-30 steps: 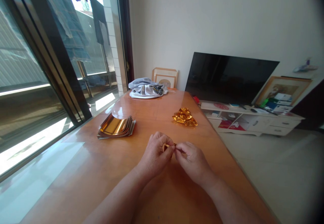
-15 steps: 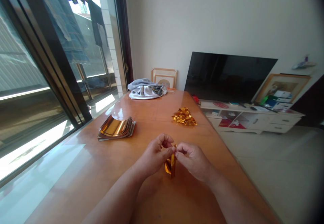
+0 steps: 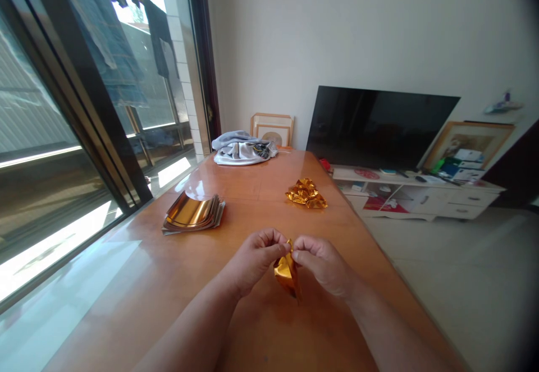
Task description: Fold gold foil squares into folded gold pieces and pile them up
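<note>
Gold foil piece [image 3: 287, 272], crumpled and cupped, held in the air just above the table at lower centre of the frame, its narrow upper end gathered between the hands. Left hand [image 3: 255, 258] and right hand [image 3: 321, 265]: both closed narrowly on the gathered end, with fingers curled and tips meeting; the exact contact of each fingertip is hidden behind the knuckles. The body of the foil hangs free below the pinch. Technique: a close, steady pinch at the gathered end, with pressure kept in the fingertips, appears best suited to thin foil, since it limits tearing and stray creases.

Middle ground: orange-brown glossy wooden table [image 3: 256, 327]; at left, stack of gold foil sheets [image 3: 191, 214] with curled upper sheets; at right, crumpled gold foil wad [image 3: 306, 194].

Far end: folded grey cloth [image 3: 243, 150] on the table, with wooden picture frames [image 3: 272, 129] leaning behind it. Upper right: black television [image 3: 381, 128] above white low cabinet [image 3: 416, 195]. Upper left: glass sliding door [image 3: 84, 108] with hanging clothes [image 3: 101, 30] beyond.
</note>
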Tool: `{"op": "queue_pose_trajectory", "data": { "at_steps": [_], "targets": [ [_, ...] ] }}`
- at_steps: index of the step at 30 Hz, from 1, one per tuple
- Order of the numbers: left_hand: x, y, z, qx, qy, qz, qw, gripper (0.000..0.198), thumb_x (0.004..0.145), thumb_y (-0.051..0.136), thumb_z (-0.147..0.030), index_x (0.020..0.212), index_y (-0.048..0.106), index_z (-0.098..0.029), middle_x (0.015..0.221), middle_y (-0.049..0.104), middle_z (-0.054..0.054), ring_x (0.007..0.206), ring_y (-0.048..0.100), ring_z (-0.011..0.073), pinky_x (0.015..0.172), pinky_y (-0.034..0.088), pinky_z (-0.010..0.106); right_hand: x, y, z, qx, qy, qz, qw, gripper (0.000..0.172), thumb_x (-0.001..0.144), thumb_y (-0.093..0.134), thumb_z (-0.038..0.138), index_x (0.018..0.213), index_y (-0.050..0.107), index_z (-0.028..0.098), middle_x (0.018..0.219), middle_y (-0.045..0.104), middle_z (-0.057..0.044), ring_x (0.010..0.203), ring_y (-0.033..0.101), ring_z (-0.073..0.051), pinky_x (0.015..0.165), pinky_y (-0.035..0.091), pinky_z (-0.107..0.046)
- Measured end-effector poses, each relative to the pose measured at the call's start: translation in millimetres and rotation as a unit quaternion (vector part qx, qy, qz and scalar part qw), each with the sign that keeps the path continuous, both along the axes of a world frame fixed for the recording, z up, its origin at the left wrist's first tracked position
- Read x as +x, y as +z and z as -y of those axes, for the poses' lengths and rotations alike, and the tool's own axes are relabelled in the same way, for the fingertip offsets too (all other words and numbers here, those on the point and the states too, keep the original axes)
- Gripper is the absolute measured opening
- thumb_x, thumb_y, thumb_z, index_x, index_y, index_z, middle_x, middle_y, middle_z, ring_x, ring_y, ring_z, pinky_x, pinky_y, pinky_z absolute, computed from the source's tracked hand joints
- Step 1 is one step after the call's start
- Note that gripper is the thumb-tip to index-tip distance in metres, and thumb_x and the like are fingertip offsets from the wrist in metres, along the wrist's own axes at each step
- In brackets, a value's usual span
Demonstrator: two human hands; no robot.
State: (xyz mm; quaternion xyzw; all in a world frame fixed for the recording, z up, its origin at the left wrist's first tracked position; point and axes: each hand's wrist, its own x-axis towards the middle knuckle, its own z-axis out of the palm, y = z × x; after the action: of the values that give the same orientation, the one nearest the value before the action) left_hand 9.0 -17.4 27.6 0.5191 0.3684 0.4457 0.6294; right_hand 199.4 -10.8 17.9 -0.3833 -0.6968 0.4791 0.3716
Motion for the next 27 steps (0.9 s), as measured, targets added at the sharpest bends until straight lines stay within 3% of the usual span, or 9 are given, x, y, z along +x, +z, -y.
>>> {"op": "queue_pose_trajectory", "data": {
  "at_steps": [5, 11, 18, 27],
  "targets": [
    [3.5, -4.0, -0.9, -0.017, 0.031, 0.01, 0.999, 0.018, 0.079, 0.074, -0.03, 0.08, 0.064, -0.015, 0.071, 0.061, 0.0, 0.066, 0.051, 0.0113, 0.065, 0.037, 0.024, -3.0, -1.0, 0.0, -0.043, 0.008, -0.042, 0.998, 0.028, 0.091, 0.061, 0.042, 0.079, 0.061, 0.016, 0.073, 0.055, 0.001, 0.07, 0.047, -0.013, 0.065, 0.039, -0.027],
    [2.5, -4.9, -1.2, -0.009, 0.029, -0.002, 1.0, 0.021, 0.082, 0.069, -0.031, 0.072, 0.065, -0.013, 0.066, 0.055, 0.0, 0.065, 0.045, 0.0104, 0.064, 0.036, 0.024, -3.1, -0.9, 0.9, -0.06, -0.023, -0.032, 0.997, 0.027, 0.087, 0.065, 0.04, 0.075, 0.058, 0.016, 0.069, 0.052, 0.002, 0.066, 0.045, -0.012, 0.062, 0.037, -0.025],
    [4.0, -1.3, -0.6, -0.005, 0.048, -0.026, 0.999, 0.017, 0.083, 0.059, -0.025, 0.07, 0.064, -0.015, 0.068, 0.056, 0.0, 0.065, 0.048, 0.011, 0.064, 0.037, 0.025, -4.0, -6.0, 0.0, -0.096, -0.025, -0.052, 0.994, 0.028, 0.084, 0.067, 0.042, 0.077, 0.056, 0.017, 0.068, 0.052, 0.002, 0.062, 0.044, -0.011, 0.057, 0.036, -0.024],
    [7.8, -9.9, 0.8, -0.024, 0.035, 0.011, 0.999, 0.015, 0.075, 0.073, -0.025, 0.079, 0.063, -0.015, 0.069, 0.058, -0.001, 0.067, 0.049, 0.0102, 0.065, 0.037, 0.023, -5.7, -1.6, 3.2, -0.098, -0.022, -0.046, 0.994, 0.032, 0.084, 0.068, 0.044, 0.073, 0.054, 0.017, 0.065, 0.05, 0.004, 0.058, 0.043, -0.01, 0.052, 0.034, -0.023]
  ]
}}
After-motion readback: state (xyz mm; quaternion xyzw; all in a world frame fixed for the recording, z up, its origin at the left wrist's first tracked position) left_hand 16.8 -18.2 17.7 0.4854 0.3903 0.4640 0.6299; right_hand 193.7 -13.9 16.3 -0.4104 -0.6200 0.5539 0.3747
